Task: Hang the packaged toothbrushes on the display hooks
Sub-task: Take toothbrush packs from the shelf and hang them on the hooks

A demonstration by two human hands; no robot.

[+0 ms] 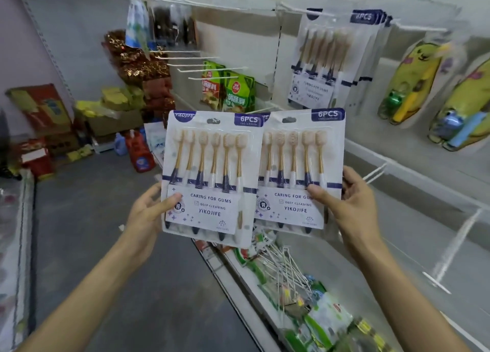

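Two flat six-piece toothbrush packs are held up side by side in front of the white display wall. My left hand (pixel 148 213) grips the left pack (pixel 212 171) at its lower left edge, thumb on the front. My right hand (pixel 352 200) grips the right pack (pixel 299 166) at its lower right edge; this pack lies partly behind the left one. Several identical packs (pixel 328 60) hang on a white hook (pixel 305 10) at the upper right. Empty white hooks (pixel 206 70) stick out to the upper left of the held packs.
Green snack bags (pixel 228 91) hang below the empty hooks. Yellow banana-shaped cases (pixel 413 86) hang at the right. The bottom shelf (pixel 238 280) holds loose wire hooks (pixel 286 266) and packets. Boxes, bottles and goods (pixel 111 118) are piled on the floor at the left.
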